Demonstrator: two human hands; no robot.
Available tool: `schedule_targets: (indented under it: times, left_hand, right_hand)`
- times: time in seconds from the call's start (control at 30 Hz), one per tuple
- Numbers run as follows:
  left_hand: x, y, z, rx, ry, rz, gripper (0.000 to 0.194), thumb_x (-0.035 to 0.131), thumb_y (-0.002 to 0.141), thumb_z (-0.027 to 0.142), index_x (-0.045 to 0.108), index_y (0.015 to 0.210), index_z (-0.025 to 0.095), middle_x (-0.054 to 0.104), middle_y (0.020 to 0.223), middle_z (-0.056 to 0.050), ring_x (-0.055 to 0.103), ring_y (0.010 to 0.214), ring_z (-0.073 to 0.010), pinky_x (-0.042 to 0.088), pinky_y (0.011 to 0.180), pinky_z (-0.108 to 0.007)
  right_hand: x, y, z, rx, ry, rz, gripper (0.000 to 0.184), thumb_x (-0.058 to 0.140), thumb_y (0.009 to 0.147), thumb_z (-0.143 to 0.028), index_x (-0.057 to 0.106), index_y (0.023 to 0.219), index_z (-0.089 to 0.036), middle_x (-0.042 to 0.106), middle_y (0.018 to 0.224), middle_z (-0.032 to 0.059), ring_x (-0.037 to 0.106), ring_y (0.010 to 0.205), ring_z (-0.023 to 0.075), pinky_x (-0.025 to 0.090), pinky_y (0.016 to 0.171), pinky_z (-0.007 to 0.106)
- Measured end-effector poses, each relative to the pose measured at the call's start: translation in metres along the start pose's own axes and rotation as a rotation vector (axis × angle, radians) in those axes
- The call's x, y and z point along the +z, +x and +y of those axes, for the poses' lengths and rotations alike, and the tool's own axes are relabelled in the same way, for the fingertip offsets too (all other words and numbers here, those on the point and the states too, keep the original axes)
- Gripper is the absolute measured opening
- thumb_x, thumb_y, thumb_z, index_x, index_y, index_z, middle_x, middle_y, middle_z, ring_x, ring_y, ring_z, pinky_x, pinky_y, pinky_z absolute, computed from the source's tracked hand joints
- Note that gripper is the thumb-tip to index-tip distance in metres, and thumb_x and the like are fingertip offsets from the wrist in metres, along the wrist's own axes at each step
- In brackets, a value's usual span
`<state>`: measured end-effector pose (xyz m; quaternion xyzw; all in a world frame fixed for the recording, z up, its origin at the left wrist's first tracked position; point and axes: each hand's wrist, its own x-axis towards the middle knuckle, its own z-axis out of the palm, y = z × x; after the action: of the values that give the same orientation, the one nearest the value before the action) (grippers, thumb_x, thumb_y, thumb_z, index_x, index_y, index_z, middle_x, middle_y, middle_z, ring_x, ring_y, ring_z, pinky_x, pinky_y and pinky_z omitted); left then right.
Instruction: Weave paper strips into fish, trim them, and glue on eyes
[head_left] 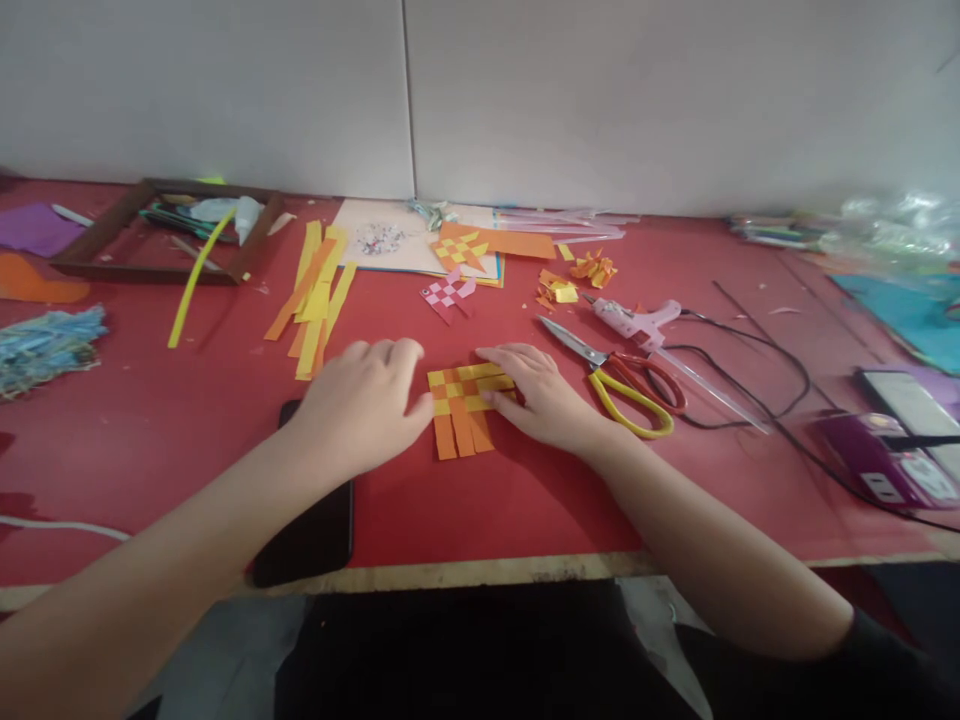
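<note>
A small woven piece of yellow and orange paper strips [451,392] lies flat on the red table, its loose orange ends pointing toward me. My left hand [367,400] is at its left side, fingers bent and thumb apart, the thumb tip at the paper's edge. Over the right end rests my right hand [536,390], index finger along the top and thumb lower down, holding the yellow strips; their ends are hidden beneath it. Loose paper strips [319,290] lie beyond my left hand. Scissors [600,365] with red and yellow handles lie beside my right hand.
A black phone [319,530] lies under my left forearm. Behind the work are a pink woven paper fish [448,293], a yellow-orange one [461,250] and paper scraps [559,288]. A corded glue gun [637,322] lies right. A wooden frame [97,240] is at back left.
</note>
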<state>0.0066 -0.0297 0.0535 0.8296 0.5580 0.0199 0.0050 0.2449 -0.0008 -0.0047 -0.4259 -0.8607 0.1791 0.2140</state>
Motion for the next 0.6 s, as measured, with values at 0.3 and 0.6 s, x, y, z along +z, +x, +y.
schedule_targets:
  times: [0.3,0.6]
  left_hand:
    - [0.033,0.034,0.008,0.108,-0.308,-0.051,0.053,0.077,0.078,0.044,0.057,0.114,0.012,0.060,0.108,-0.013,0.057,0.105,-0.0328,0.050,0.086,-0.045]
    - [0.040,0.037,0.003,0.059,-0.784,0.098,0.014,0.068,0.084,0.027,0.061,0.091,0.018,0.062,0.092,-0.003,0.061,0.085,-0.0190,0.050,0.077,-0.034]
  right_hand:
    - [0.000,0.002,-0.002,-0.036,0.039,0.074,0.042,0.058,0.084,-0.016,0.055,0.126,-0.021,0.069,0.115,0.0108,0.060,0.111,0.0287,0.048,0.098,0.051]
    - [0.003,-0.002,-0.010,0.131,0.336,0.218,0.058,0.064,0.087,-0.031,0.038,0.139,-0.024,0.051,0.140,0.0149,0.053,0.125,0.0263,0.046,0.104,0.047]
